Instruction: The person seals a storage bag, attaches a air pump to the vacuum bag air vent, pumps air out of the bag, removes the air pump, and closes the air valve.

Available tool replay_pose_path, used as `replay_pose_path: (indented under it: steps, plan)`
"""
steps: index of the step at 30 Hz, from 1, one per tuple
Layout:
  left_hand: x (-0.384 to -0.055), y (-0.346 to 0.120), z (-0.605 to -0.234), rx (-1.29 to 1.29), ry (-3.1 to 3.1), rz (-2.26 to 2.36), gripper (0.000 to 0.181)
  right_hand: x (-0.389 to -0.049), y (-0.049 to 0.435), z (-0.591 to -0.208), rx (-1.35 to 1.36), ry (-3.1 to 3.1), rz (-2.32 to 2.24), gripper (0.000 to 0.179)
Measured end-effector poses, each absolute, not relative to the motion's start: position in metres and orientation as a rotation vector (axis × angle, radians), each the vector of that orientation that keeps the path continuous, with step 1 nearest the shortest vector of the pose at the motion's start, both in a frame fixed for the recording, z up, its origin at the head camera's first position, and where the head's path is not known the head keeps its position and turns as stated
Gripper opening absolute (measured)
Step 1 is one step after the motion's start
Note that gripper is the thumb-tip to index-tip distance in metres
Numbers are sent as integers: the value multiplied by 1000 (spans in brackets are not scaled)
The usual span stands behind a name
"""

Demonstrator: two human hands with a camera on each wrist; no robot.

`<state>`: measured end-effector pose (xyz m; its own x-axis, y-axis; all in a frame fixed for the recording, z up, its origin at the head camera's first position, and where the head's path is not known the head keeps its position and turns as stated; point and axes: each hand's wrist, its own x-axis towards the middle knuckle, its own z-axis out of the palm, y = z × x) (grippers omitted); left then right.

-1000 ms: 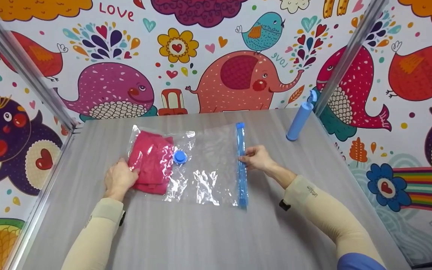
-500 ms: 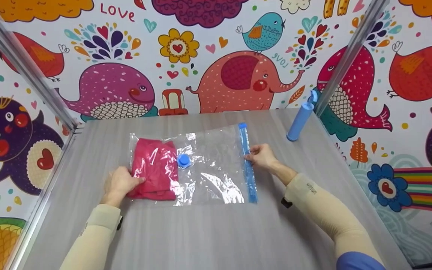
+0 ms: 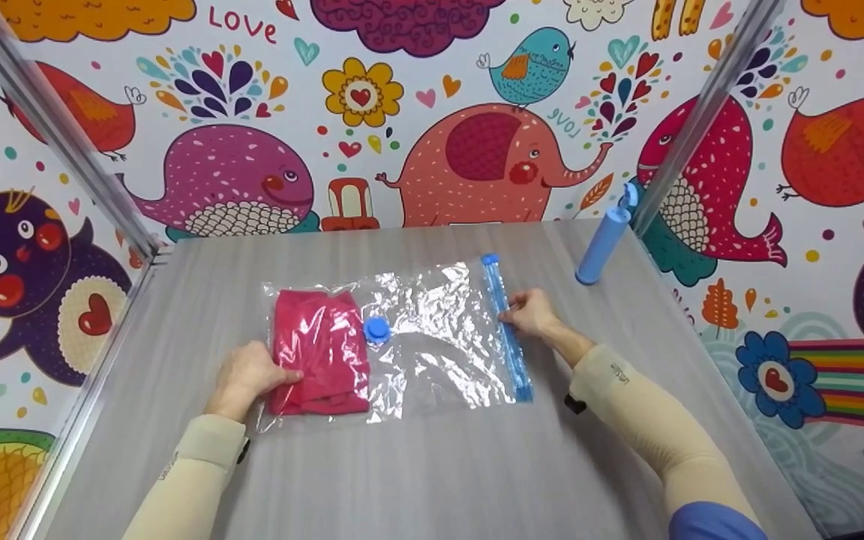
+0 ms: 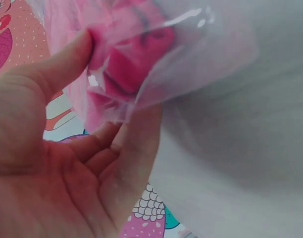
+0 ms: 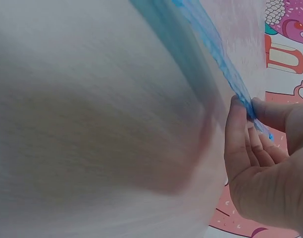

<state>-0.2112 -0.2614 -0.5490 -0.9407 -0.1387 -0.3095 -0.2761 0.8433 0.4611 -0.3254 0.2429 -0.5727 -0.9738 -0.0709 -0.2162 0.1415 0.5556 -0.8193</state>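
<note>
A clear plastic vacuum storage bag (image 3: pixel 439 352) lies across the middle of the table, with a folded pink-red cloth (image 3: pixel 319 352) in its left half. A round blue valve (image 3: pixel 377 330) sits beside the cloth. My left hand (image 3: pixel 246 379) grips the bag's left edge, thumb on top over the cloth and fingers beneath, as the left wrist view shows. At the other end, my right hand (image 3: pixel 533 313) pinches the blue zip edge (image 3: pixel 508 330) between thumb and forefinger. In the right wrist view this zip strip (image 5: pixel 226 72) is raised above the table.
A light blue hand pump (image 3: pixel 603 244) stands upright at the table's back right corner. Walls with cartoon prints (image 3: pixel 469 165) and metal corner posts (image 3: pixel 64 142) enclose the grey table (image 3: pixel 402 480) at the back and sides.
The bag has shifted toward me and slightly right, turning a little, with both hands still holding its ends. My left hand has come nearer, and its thumb now reaches further over the cloth.
</note>
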Motion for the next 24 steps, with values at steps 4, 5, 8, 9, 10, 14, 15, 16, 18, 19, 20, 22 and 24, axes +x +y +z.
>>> replay_pose_path:
  steps: [4,5,8,9,10,14,15,16,18,19,20,22,24]
  plan:
    - [-208,-261,-547,-310,2746,748,52,-324,244,-574,60,2614,-1293,25]
    - [-208,-261,-547,-308,2744,749,52,-324,244,-575,53,2623,-1273,27]
    - [-206,-261,-546,-304,2739,747,51,-323,245,-576,19,2645,-1222,27]
    - [-206,-261,-546,-303,2738,745,51,-323,246,-577,6,2651,-1209,26]
    - [-206,-261,-545,-301,2737,743,51,-323,247,-577,-8,2657,-1191,25]
    - [-206,-258,-543,-292,2747,703,53,-326,251,-576,-43,2659,-1109,28]
    - [-206,-257,-542,-292,2754,688,55,-326,251,-575,-44,2661,-1083,30]
    - [-207,-256,-541,-286,2771,669,62,-326,251,-574,-43,2668,-1052,33]
    - [-208,-252,-539,-270,2816,624,76,-326,249,-571,-41,2701,-999,38]
    - [-209,-250,-538,-261,2838,604,86,-326,248,-570,-48,2734,-965,39]
    - [-211,-247,-537,-250,2865,586,93,-326,245,-569,-60,2768,-936,41]
    - [-214,-241,-535,-215,2917,565,103,-326,241,-566,-84,2831,-897,43]
    - [-218,-235,-534,-165,2970,562,99,-327,235,-563,-116,2881,-874,44]
